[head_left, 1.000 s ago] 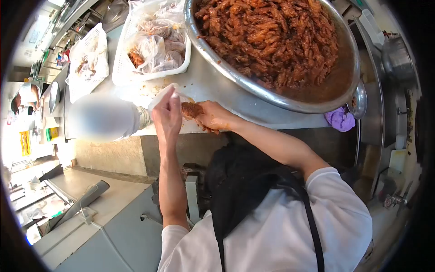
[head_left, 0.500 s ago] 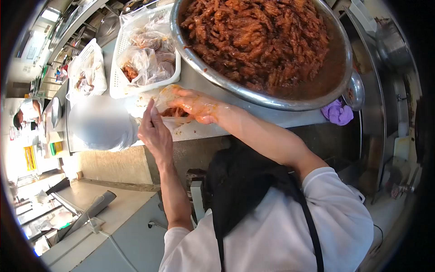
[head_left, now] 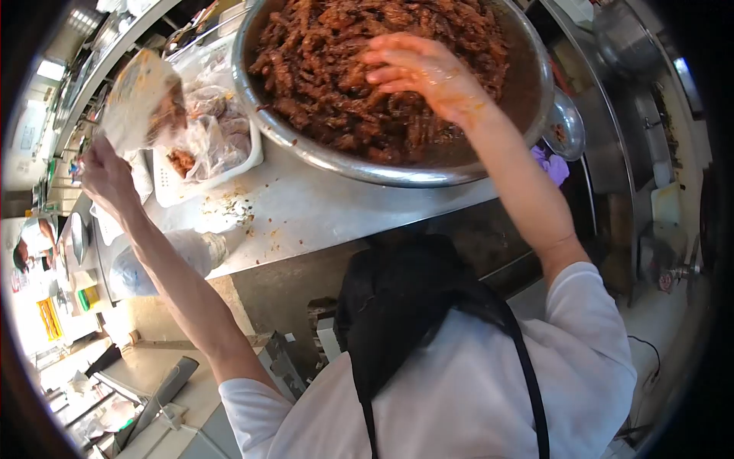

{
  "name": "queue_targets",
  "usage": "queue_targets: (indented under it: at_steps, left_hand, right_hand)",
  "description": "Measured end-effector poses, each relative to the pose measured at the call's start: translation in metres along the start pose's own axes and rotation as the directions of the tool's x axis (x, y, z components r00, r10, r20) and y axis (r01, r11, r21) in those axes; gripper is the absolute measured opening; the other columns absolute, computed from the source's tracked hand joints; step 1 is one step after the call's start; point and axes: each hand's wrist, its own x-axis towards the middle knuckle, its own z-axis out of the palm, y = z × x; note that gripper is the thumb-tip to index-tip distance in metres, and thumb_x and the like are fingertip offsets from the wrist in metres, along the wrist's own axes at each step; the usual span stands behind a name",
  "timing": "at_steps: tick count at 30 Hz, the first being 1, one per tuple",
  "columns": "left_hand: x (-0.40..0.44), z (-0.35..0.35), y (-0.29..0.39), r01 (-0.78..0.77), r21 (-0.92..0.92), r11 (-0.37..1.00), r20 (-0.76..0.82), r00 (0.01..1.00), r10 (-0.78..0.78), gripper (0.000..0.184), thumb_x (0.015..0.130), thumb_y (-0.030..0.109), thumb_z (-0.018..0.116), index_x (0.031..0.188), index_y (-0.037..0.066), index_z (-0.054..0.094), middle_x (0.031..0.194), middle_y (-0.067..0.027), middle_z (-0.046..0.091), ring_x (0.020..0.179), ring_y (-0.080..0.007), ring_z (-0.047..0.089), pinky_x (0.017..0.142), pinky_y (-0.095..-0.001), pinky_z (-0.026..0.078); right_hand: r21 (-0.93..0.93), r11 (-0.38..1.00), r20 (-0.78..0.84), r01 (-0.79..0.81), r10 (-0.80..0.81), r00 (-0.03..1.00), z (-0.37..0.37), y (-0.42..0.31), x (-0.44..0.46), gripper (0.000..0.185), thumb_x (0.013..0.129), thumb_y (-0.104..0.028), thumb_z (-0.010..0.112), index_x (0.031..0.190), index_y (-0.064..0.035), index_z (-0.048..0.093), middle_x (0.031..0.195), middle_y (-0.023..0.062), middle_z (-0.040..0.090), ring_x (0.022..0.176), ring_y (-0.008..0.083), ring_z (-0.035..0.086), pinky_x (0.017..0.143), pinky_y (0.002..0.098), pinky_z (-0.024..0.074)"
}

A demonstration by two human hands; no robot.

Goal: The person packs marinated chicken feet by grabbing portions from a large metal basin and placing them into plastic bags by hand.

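A wide steel basin [head_left: 367,174] holds a heap of reddish-brown, sauced chicken feet [head_left: 321,84]. Over the heap is my right hand [head_left: 436,76], smeared with orange sauce, its fingers apart and holding nothing. At the left, my left hand [head_left: 107,174] is closed on the gathered end of a clear plastic bag [head_left: 141,99], which is raised and blurred, with brown food showing through it. Just beyond that bag stands a white basket [head_left: 210,183] filled with knotted bags of food [head_left: 218,126].
Sauce spots and bits lie on the steel table [head_left: 306,206]. A bundle of clear plastic bags [head_left: 164,260] rests at its front left edge. Purple gloves or cloth [head_left: 552,164] and a steel bowl [head_left: 566,122] sit right of the basin. Another person [head_left: 34,243] is far left.
My left hand has lifted the bag off the table and swung it left. My right hand has let go of the bag and moved right, over the basin.
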Motion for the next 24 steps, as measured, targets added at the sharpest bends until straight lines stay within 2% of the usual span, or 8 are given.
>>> queue_targets:
  at_steps: [3,7,10,14,18,19,22,24]
  left_hand:
    - [-0.057,0.042,-0.059,0.09,-0.485,0.87,0.257,0.965,0.043,0.047,0.093,0.028,0.057,0.131,0.002,0.05,0.063,-0.004,0.058,0.057,-0.0098,0.053,0.052,-0.0244,0.041]
    - [-0.166,0.022,-0.038,0.223,-0.407,0.886,0.391,0.919,-0.052,0.032,0.095,0.026,0.054,0.109,-0.002,0.062,0.057,0.0015,0.045,0.055,-0.0064,0.041,0.049,-0.0242,0.035]
    - [-0.258,0.037,-0.009,0.514,-0.254,0.819,0.903,0.429,0.01,0.027,0.096,0.025,0.054,0.105,0.003,0.066,0.062,0.0032,0.045,0.056,-0.0059,0.045,0.051,-0.0241,0.038]
    - [-0.352,0.093,0.104,0.218,-0.572,0.79,0.796,-0.085,0.6,0.025,0.091,0.015,0.061,0.11,0.0,0.064,0.085,-0.0135,0.068,0.079,-0.0189,0.066,0.071,-0.0325,0.052]
    - [-0.442,0.178,0.227,0.038,-0.809,0.586,0.586,-0.024,0.81,0.029,0.093,0.025,0.054,0.105,0.002,0.066,0.097,-0.0184,0.067,0.09,-0.0337,0.063,0.084,-0.0399,0.048]
    - [-0.464,0.212,0.257,-0.094,-0.794,0.601,0.607,-0.185,0.773,0.031,0.09,0.028,0.059,0.107,0.003,0.065,0.102,-0.0172,0.064,0.095,-0.0331,0.061,0.084,-0.0412,0.048]
    - [-0.511,0.227,0.325,-0.28,-0.817,0.504,0.446,0.248,0.86,0.037,0.083,0.029,0.067,0.11,0.005,0.06,0.11,-0.0156,0.057,0.101,-0.0351,0.056,0.084,-0.0441,0.047]
    - [-0.526,0.239,0.343,-0.421,-0.825,0.379,0.257,0.317,0.913,0.042,0.081,0.029,0.068,0.114,0.005,0.057,0.11,-0.0158,0.055,0.103,-0.037,0.054,0.085,-0.0458,0.046]
  right_hand:
    - [-0.216,0.961,-0.178,-0.172,0.134,0.975,-0.063,-0.007,-0.012,0.049,0.092,-0.033,0.059,0.128,-0.0013,0.049,0.12,0.0131,0.059,0.099,0.0195,0.063,0.083,0.0304,0.0509]
    - [-0.399,0.877,-0.424,-0.268,0.083,0.902,-0.152,-0.013,-0.032,0.051,0.09,-0.032,0.062,0.129,-0.0006,0.048,0.118,0.0095,0.057,0.096,0.0172,0.062,0.077,0.0288,0.0485]
    - [-0.392,0.867,-0.494,-0.307,0.083,0.865,-0.186,-0.026,-0.043,0.054,0.089,-0.033,0.063,0.129,-0.0009,0.047,0.117,0.0087,0.058,0.095,0.0159,0.062,0.076,0.0282,0.0485]
    - [-0.432,0.857,-0.435,-0.283,0.077,0.897,-0.192,-0.035,-0.05,0.061,0.089,-0.039,0.061,0.133,0.0001,0.044,0.122,0.0097,0.056,0.1,0.0169,0.061,0.083,0.0297,0.0484]
    - [-0.442,0.872,-0.374,-0.211,0.035,0.927,-0.188,-0.03,-0.053,0.059,0.09,-0.037,0.062,0.132,-0.0006,0.045,0.118,0.0094,0.057,0.098,0.0162,0.061,0.08,0.0276,0.0484]
    - [-0.441,0.872,-0.362,-0.211,0.042,0.931,-0.189,-0.027,-0.055,0.058,0.09,-0.037,0.062,0.132,-0.0011,0.045,0.118,0.0091,0.058,0.098,0.016,0.061,0.08,0.0272,0.0483]
    - [-0.432,0.868,-0.377,-0.245,0.073,0.923,-0.19,-0.032,-0.07,0.057,0.09,-0.037,0.062,0.133,-0.0026,0.045,0.115,0.0074,0.059,0.096,0.0149,0.061,0.08,0.0272,0.0476]
    - [-0.413,0.874,-0.41,-0.257,0.074,0.909,-0.196,-0.036,-0.084,0.058,0.09,-0.038,0.062,0.133,-0.0024,0.045,0.115,0.0072,0.059,0.096,0.0146,0.061,0.081,0.0276,0.0473]
